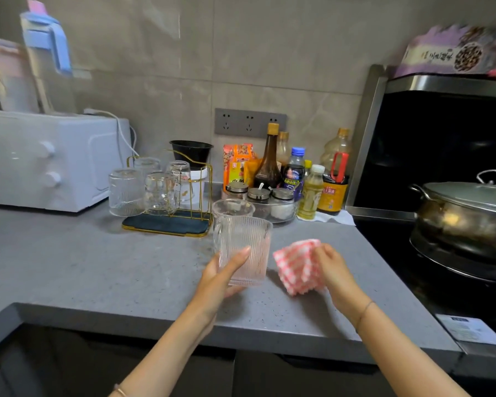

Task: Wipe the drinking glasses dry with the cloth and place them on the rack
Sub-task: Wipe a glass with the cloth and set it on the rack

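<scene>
left hand (225, 275) grips ribbed glass (245, 247) from the near side, thumb up its wall and fingers wrapped round behind. the glass is upright, mouth up, over the front middle of the counter (98, 267); can't tell if its base touches the counter. right hand (331, 267) pinches a bunched pink checked cloth (297, 265), fingers curled into it. the cloth is just right of the glass; can't tell if they touch.

second upright glass (232, 206) stands right behind the held one, further back on the counter. gold wire rack (181, 196) with a dark base tray sits toward the counter's back edge, left of centre. four glasses are upside down on it, front pair (125, 191) and (159, 193), back pair (147, 166) and (179, 171).

white oven (49, 159) at back left corner. bottles (269, 161) and lidded jars (258, 194) along the back edge, right of the rack. lidded pot (467, 213) on the stove (413, 267) past the counter's right edge.
</scene>
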Tool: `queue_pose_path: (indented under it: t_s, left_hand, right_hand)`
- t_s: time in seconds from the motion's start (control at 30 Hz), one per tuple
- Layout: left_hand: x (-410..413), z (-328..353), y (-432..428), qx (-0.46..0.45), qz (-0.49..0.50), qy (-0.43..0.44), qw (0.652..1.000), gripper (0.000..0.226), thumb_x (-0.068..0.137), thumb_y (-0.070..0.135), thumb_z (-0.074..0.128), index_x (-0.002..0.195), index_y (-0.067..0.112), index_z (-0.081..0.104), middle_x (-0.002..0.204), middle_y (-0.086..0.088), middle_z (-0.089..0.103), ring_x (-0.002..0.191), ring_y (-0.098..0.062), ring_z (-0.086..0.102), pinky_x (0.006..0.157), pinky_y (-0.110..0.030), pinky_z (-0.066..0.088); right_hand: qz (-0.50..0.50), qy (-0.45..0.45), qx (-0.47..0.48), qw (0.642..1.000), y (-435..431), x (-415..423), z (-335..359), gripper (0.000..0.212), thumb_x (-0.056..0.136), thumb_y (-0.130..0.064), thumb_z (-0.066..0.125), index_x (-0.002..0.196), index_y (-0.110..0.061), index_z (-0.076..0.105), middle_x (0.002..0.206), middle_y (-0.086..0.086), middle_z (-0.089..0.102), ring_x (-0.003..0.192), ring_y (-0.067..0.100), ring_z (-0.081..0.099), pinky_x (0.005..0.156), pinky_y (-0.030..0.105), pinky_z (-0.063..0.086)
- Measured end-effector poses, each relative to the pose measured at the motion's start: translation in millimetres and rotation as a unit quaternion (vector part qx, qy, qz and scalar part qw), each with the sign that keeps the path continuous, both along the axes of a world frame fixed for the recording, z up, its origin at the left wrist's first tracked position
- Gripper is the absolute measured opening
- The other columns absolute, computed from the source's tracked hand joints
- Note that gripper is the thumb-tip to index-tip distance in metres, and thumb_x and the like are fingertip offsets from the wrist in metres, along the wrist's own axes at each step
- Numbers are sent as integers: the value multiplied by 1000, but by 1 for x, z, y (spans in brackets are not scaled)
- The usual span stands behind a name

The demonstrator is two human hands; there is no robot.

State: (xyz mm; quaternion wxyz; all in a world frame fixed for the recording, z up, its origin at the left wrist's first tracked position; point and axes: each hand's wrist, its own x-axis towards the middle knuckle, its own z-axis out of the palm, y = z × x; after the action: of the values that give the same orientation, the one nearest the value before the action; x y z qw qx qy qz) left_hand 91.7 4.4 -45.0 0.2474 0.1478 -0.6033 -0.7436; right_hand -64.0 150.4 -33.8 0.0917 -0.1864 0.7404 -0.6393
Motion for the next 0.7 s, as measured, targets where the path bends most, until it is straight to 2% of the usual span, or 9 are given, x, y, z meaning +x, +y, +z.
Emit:
queue_pose_path:
  t_s: [0.1,0.2,0.27,0.33,0.37,0.43,0.53,0.63,0.7]
  left_hand:
    - [-5,9,2,45,-14,13,999,77,61,58,79,124,20,59,113,-4,72,102,-17,69,78,-31,58]
    - [-11,21,7,84,-38,37,995,67,67,54,64,122,17,61,112,-8,72,99,-19,69,72,-29,58]
    - [-14,29,7,75,-49,50,995,67,69,61,58,122,19,62,111,-7,73,98,-18,70,77,-32,58]
    - [-17,36,7,59,-64,49,995,70,76,71,52,127,24,60,116,-5,71,107,-20,67,92,-41,53]
    - [-18,39,6,55,-68,52,995,70,79,74,48,129,27,58,119,-3,70,110,-21,66,97,-44,50]
    - [-19,44,5,49,-65,59,995,68,84,74,37,132,29,57,121,1,69,111,-18,66,98,-45,49]
    - [-17,46,7,22,-76,61,995,67,82,73,35,130,32,57,119,1,70,108,-16,67,88,-39,55]
    - [-16,48,9,4,-50,67,997,73,77,79,46,136,36,51,130,2,63,111,-12,65,82,-31,57]
    - [-17,48,8,0,-30,70,997,84,69,85,51,139,40,46,141,6,53,118,-10,61,88,-32,56]
  right_hand:
    - [63,4,-147,987,0,9,28,34,100,-30,38,116,-7,57,104,25,67,95,41,65,80,50,53]
    - [94,75,-221,968,-9,42,51,22,99,-30,37,108,-27,57,114,7,66,107,26,62,90,40,49]
    - [145,133,-193,961,-15,68,57,20,92,-35,38,99,-36,56,119,-7,62,111,13,59,90,25,49]
    - [196,160,-183,950,-22,85,54,31,90,-35,37,112,-25,57,130,-11,55,117,5,54,86,10,45]
    - [208,169,-192,944,-25,90,53,39,93,-36,37,120,-17,57,137,-11,51,124,1,49,90,8,43]
    - [198,169,-215,941,-32,94,57,38,100,-39,38,117,-11,58,140,-13,50,126,-6,46,94,8,41]
    - [141,197,-217,946,-45,92,60,19,97,-27,50,114,-19,53,128,-17,54,118,-4,51,97,18,46]
    - [93,284,-161,941,-56,93,64,44,96,-38,46,138,-36,33,146,-25,32,135,-6,30,112,20,31]
    - [78,305,-123,941,-59,91,65,56,98,-45,35,149,-33,16,155,-25,13,141,-9,11,118,21,17]
